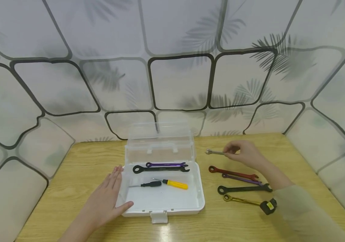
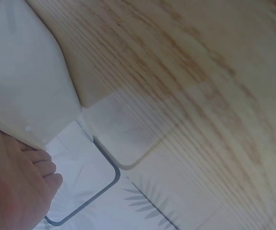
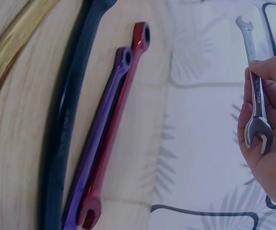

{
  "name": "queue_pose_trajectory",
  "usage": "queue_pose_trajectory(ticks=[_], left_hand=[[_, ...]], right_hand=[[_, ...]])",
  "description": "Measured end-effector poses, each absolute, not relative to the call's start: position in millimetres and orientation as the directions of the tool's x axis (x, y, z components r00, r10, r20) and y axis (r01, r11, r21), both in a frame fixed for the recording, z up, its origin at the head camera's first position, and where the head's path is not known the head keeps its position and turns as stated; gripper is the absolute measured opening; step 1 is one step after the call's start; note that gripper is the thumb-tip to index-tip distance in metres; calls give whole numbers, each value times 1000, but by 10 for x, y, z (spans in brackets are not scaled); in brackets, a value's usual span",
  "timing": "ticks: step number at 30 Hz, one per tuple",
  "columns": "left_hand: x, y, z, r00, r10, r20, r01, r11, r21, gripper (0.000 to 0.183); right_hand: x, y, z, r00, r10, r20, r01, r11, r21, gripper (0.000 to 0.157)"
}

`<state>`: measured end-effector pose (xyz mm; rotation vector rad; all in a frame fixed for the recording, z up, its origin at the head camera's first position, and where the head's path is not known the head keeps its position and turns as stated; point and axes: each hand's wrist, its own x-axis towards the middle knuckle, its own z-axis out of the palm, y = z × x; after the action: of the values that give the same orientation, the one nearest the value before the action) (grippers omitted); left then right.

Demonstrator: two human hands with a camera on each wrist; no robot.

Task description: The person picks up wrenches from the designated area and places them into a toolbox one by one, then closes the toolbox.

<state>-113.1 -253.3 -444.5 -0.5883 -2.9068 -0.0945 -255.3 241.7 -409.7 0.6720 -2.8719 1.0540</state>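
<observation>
Above the table's back right part, my right hand [image 1: 245, 154] pinches a small silver open-end wrench [image 1: 215, 152] between thumb and fingers. The right wrist view shows the wrench [image 3: 256, 91] with an open jaw at each end. My left hand [image 1: 107, 191] lies along the left side of a white plastic toolbox [image 1: 160, 205], fingers straight, thumb over the front left rim. In the left wrist view the left hand [image 2: 18, 177] rests against the box wall [image 2: 27, 72]. Inside the box are a purple wrench [image 1: 166, 164], a black wrench [image 1: 160, 169], a black screwdriver [image 1: 151, 184] and a yellow-handled screwdriver [image 1: 177, 184].
Right of the box lie a red wrench [image 1: 233, 172], a purple wrench [image 1: 242, 179], a black wrench [image 1: 245, 189], a gold wrench [image 1: 242, 200] and a black tape measure [image 1: 268, 206]. The clear lid [image 1: 160, 137] stands raised; the latch [image 1: 159, 217] hangs at the front.
</observation>
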Motion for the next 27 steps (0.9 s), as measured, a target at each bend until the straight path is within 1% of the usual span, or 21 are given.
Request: queue_pose_trajectory(ticks=[6, 12, 18, 27], left_hand=[[-1133, -2528, -4451, -896, 393, 205, 404, 915, 10, 106], [-1143, -2534, -4458, -895, 396, 206, 405, 914, 2, 106], [-1140, -2533, -4453, -898, 392, 200, 401, 916, 8, 106], [-1142, -2528, -4466, -894, 396, 210, 405, 914, -1, 106]], right_hand=[[-2504, 2259, -3980, -905, -396, 156, -397, 654, -644, 4], [-2480, 2072, -3871, -883, -438, 169, -427, 598, -678, 5], [-2459, 1840, -3816, -856, -479, 194, -471, 570, -673, 8], [-2446, 1539, -3757, -814, -523, 254, -536, 508, -674, 9]])
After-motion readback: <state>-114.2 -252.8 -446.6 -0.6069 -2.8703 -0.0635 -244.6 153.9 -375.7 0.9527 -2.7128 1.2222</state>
